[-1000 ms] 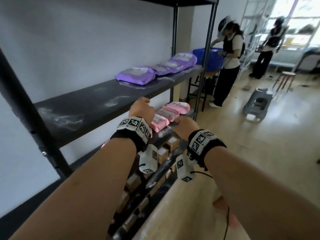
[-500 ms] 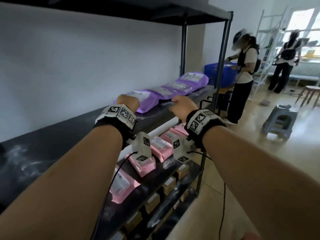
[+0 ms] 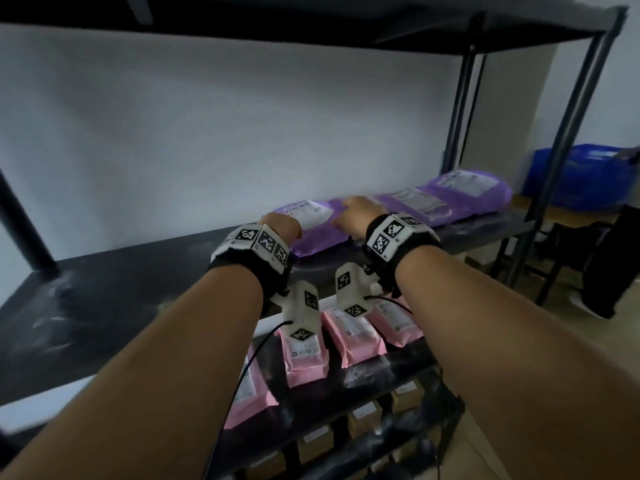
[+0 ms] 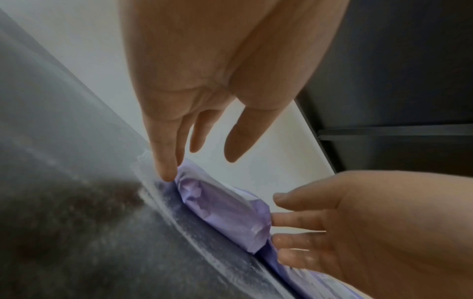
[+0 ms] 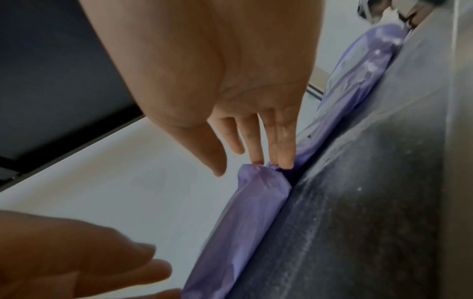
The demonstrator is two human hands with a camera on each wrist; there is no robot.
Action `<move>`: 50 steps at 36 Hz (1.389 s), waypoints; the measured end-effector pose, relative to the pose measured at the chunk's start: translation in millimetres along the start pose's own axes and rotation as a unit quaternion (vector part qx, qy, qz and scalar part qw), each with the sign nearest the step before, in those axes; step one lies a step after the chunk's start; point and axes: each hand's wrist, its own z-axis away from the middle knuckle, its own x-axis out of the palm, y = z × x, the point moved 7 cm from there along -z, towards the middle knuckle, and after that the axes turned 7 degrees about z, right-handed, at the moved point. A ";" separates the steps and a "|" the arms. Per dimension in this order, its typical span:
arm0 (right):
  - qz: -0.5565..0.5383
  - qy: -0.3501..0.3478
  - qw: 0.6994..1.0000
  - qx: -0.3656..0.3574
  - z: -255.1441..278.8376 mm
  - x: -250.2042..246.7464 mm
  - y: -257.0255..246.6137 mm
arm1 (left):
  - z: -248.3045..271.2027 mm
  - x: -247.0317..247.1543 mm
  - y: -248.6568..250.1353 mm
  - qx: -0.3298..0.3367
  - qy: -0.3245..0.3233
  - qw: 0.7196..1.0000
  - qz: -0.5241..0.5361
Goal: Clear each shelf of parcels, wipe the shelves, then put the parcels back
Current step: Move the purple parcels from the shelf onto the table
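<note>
Three purple parcels lie in a row on the dark middle shelf (image 3: 114,306). My two hands are at the nearest purple parcel (image 3: 313,237). The left hand (image 3: 282,227) is at its left end with straight fingers, and one fingertip (image 4: 167,174) touches the wrapper (image 4: 225,210). At the parcel's right end, the straight fingertips (image 5: 283,161) of my right hand (image 3: 355,216) touch the bunched purple wrapper (image 5: 258,194). Neither hand closes round the parcel. The other two purple parcels (image 3: 419,204) (image 3: 467,185) lie further right.
White dusty smears streak the bare left part of the shelf. Several pink parcels (image 3: 304,355) lie on the shelf below, with brown boxes (image 3: 363,417) under them. A black upper shelf (image 3: 311,26) hangs overhead. Right of the black post (image 3: 571,133) stands a blue crate (image 3: 581,178).
Both hands rose from the pink parcels' shelf and reached forward to the ends of the nearest purple parcel. My view swung towards the shelf, away from the people in the room.
</note>
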 end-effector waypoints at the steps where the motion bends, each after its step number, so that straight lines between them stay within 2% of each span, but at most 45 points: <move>1: 0.000 -0.004 1.000 -0.009 -4.2 1.7 1.0 | 0.7 4.2 -2.7 -0.020 0.007 1.000 0.019; 7: 0.007 -0.010 0.999 -0.037 -14.1 8.4 5.6 | 5.9 7.8 -3.6 -0.067 0.027 0.996 0.058; 9: 0.007 -0.014 0.999 -0.052 -12.4 7.7 4.9 | 4.7 10.9 -11.9 -0.097 0.019 0.989 0.109; 11: 0.000 -0.014 0.998 -0.065 -12.8 6.8 4.9 | 3.9 14.1 -21.7 -0.113 0.040 0.973 0.198; 17: -0.047 0.020 0.995 -0.089 -6.1 3.3 -0.8 | 16.2 15.0 -30.5 -0.130 0.054 0.953 0.267; 20: -0.064 0.043 0.991 -0.108 4.4 -0.9 -7.2 | 24.3 7.5 -32.7 -0.128 0.074 0.955 0.257; 24: -0.087 0.051 0.989 -0.113 14.9 0.3 -17.5 | 38.5 -12.5 -34.5 -0.115 0.139 0.964 0.197; 26: -0.094 0.045 0.988 -0.114 20.8 1.6 -23.9 | 60.2 -25.6 -27.8 -0.124 0.175 0.957 0.196; 28: -0.107 0.042 0.987 -0.117 28.5 2.9 -30.0 | 73.0 -33.3 -25.0 -0.100 0.172 0.972 0.126; 31: -0.124 0.045 0.983 -0.125 47.8 3.3 -42.3 | 82.2 -43.3 -40.9 -0.085 0.187 0.970 0.130; 34: -0.147 0.045 0.979 -0.135 70.7 7.8 -58.5 | 107.2 -58.3 -56.4 -0.074 0.239 0.953 0.169; 39: -0.206 0.029 0.967 -0.148 119.0 24.7 -98.6 | 163.7 -98.0 -81.7 -0.045 0.315 0.934 0.163; 45: -0.245 -0.001 0.954 -0.173 194.2 56.4 -155.9 | 238.7 -147.0 -134.1 -0.056 0.359 0.918 0.156; 50: -0.282 -0.045 0.936 -0.204 264.6 97.3 -208.0 | 306.2 -184.9 -194.6 -0.091 0.393 0.900 0.162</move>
